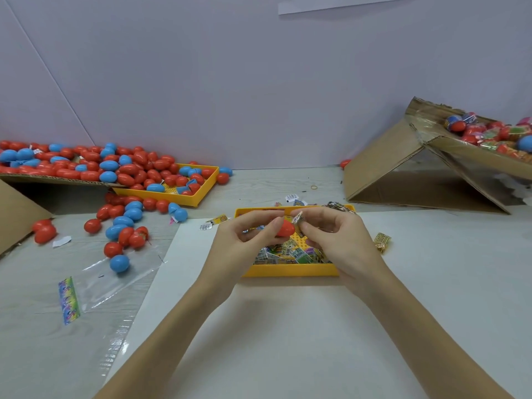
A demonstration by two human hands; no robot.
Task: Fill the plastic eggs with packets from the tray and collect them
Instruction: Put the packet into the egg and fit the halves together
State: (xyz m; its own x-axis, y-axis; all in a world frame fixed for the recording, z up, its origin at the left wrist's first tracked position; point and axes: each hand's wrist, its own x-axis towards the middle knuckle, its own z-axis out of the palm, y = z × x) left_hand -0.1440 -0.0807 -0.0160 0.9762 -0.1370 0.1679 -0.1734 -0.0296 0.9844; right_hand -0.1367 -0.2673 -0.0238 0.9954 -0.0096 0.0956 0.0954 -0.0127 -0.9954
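Hands meet above tray [290,270]: left [244,237] grips red egg [285,228], right [334,234] pinches packet [298,218].

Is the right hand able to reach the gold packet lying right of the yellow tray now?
Probably yes. The gold packet lies uncovered on the table beside the right hand, but that hand already pinches a small packet.

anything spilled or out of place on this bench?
Yes. Red and blue plastic eggs have spilled off the cardboard sheet and the far yellow tray onto the table. A few small printed packets and one gold-wrapped packet lie outside the near yellow tray.
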